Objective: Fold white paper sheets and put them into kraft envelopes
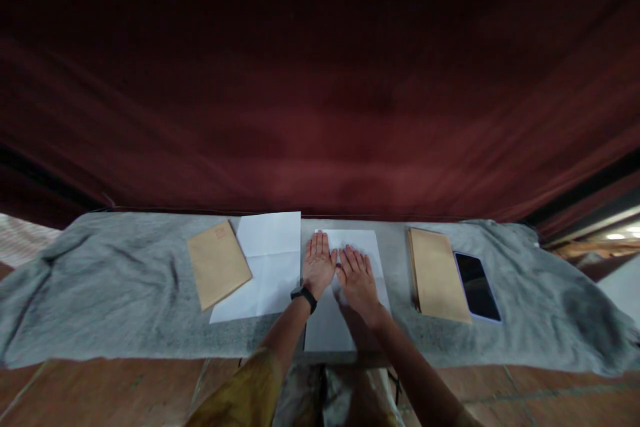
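Observation:
Both my hands lie flat, fingers stretched out, on a white sheet of paper in the middle of a grey cloth-covered table. My left hand rests on the sheet's upper left part; a black band sits on that wrist. My right hand lies beside it, slightly nearer to me. Neither hand holds anything.
A second white sheet lies to the left, with a brown envelope overlapping its left edge. To the right sit a stack of brown envelopes and a dark phone. A dark red curtain hangs behind the table.

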A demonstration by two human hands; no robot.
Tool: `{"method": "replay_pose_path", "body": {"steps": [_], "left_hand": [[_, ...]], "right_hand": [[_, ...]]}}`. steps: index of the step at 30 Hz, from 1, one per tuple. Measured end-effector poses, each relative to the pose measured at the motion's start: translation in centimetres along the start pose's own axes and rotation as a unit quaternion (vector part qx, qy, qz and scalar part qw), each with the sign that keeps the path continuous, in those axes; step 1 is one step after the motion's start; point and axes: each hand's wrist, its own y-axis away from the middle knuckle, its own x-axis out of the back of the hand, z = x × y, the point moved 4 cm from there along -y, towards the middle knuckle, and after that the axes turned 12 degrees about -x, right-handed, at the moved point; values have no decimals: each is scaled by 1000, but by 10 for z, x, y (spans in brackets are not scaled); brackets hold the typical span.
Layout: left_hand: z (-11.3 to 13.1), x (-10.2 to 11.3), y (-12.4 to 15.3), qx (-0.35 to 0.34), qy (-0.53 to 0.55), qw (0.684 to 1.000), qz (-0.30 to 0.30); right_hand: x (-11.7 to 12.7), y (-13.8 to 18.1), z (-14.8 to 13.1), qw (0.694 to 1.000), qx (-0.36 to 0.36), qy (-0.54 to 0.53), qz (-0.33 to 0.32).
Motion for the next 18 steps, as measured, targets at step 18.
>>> {"method": "replay_pose_path", "body": {"steps": [18], "left_hand": [[62, 40, 183, -209, 44, 976, -48]], "right_hand": [[30, 138, 52, 998, 25, -12, 57]]}}
